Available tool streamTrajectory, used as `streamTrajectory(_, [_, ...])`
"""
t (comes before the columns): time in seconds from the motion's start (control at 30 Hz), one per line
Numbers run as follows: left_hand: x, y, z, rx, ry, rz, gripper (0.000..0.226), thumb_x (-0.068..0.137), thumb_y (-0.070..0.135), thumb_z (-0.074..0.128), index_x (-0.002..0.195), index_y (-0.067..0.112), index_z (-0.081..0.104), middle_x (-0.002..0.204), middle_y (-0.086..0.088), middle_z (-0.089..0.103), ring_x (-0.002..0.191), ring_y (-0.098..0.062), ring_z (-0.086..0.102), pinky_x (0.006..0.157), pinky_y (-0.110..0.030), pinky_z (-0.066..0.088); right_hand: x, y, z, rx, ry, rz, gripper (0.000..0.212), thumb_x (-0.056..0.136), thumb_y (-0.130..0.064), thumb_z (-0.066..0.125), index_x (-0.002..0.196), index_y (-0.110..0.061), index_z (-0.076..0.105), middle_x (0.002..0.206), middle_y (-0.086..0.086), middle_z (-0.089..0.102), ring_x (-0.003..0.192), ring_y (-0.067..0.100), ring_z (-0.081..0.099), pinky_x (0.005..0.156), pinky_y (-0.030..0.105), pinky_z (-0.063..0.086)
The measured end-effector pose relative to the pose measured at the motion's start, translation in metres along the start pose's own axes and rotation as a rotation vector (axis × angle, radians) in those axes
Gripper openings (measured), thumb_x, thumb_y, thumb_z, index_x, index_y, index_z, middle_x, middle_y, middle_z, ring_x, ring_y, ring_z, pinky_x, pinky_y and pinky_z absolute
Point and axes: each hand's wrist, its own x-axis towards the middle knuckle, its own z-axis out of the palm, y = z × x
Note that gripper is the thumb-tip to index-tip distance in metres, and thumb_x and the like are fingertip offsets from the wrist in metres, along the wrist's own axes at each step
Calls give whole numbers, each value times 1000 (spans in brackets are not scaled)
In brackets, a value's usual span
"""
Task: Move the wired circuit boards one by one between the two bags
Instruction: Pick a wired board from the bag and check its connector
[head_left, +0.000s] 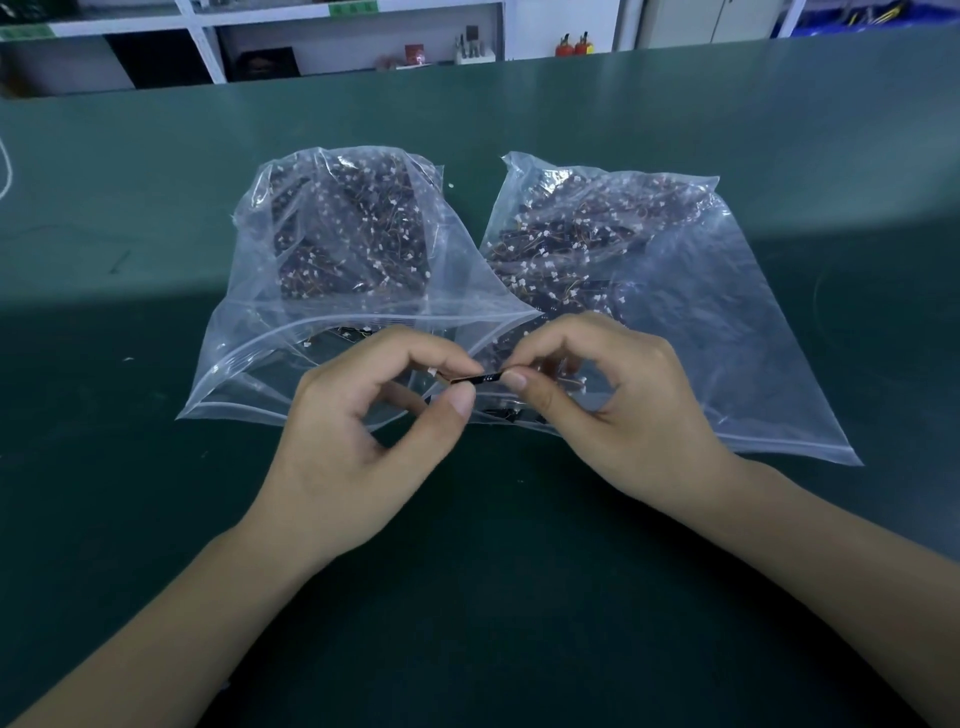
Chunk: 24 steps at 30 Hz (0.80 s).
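Two clear plastic zip bags lie side by side on the green table, mouths toward me. The left bag (249, 332) and the right bag (727, 332) each hold several dark circuit boards with thin wires and white connectors. Between the bag mouths, a small black circuit board (477, 378) is held edge-on. My left hand (363, 436) pinches its left end between thumb and forefinger. My right hand (613, 410) pinches its right end the same way. Both hands hover just above the overlapping bag openings.
The green table mat (467, 597) stretches all around the bags. White shelving (208, 52) with small items stands beyond the far table edge. A white cord (5, 171) shows at the left edge.
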Motion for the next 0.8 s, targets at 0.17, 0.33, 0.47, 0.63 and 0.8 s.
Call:
streamTrajectory(0.17, [2,1,2,82,81,55,8,98,23,73,105,20,75,103,12,75,101,-20,74,79,-24,58,1,-3,-2,12,42,-62,8,98,-19,75,94,-12,76,89,-12,71,85,12,65,79,19,48])
streamTrajectory(0.33, [3,2,2,117,128,100,5,98,24,75,104,22,76,103,12,74,97,-18,73,79,-22,56,1,-3,-2,46,31,-62,7,93,-15,82,95,-11,77,91,-13,72,84,11,67,80,18,48])
streamTrajectory(0.47, [4,2,4,143,123,111,9,97,25,76,105,21,76,102,11,74,96,-15,72,77,-18,55,1,-4,-2,52,41,-50,5,94,-14,79,96,-10,77,90,-9,73,83,9,66,79,15,46])
streamTrajectory(0.63, [3,2,5,147,158,55,8,95,29,77,99,22,75,96,15,73,94,-13,71,72,-21,55,1,-6,0,60,24,-31,4,94,-13,78,94,-10,75,88,-11,72,82,11,66,79,15,45])
streamTrajectory(0.8, [4,1,3,164,99,82,8,96,25,77,97,17,76,98,11,72,96,-19,70,72,-23,54,1,-7,-1,51,5,-30,5,95,-12,77,93,-10,73,88,-12,70,81,12,64,79,15,45])
